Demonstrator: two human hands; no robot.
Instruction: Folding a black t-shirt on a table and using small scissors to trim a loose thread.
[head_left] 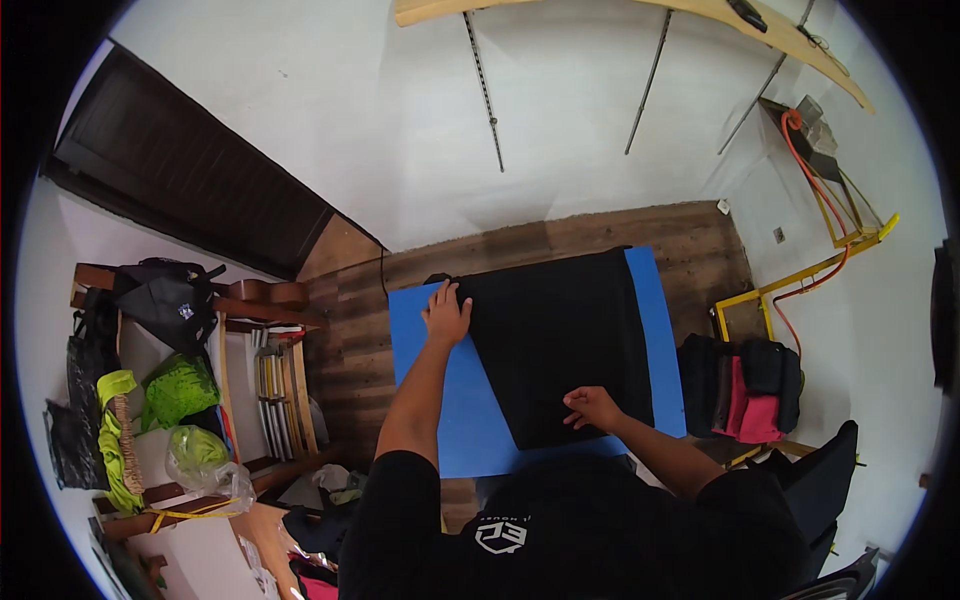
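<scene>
A large piece of black cloth [560, 345] lies spread over a blue tabletop [465, 425], its left edge slanting toward me. At its far left corner my left hand [447, 316] rests with fingers stretched out and apart. A small dark bit of cloth [437, 278] sticks out past the fingertips there. My right hand [592, 409] is over the near part of the cloth, with fingers curled in and thumb close to them. Anything between those fingers is too small or hidden to make out.
Left stands a wooden shelf [265, 322] with a black bag [165, 300] and green bundles [180, 392]. Folded black and pink cloths [760, 415] are stacked right of the table, near a yellow metal frame [740, 300] with a red hose [812, 170]. A wooden wall shelf [600, 8] hangs above.
</scene>
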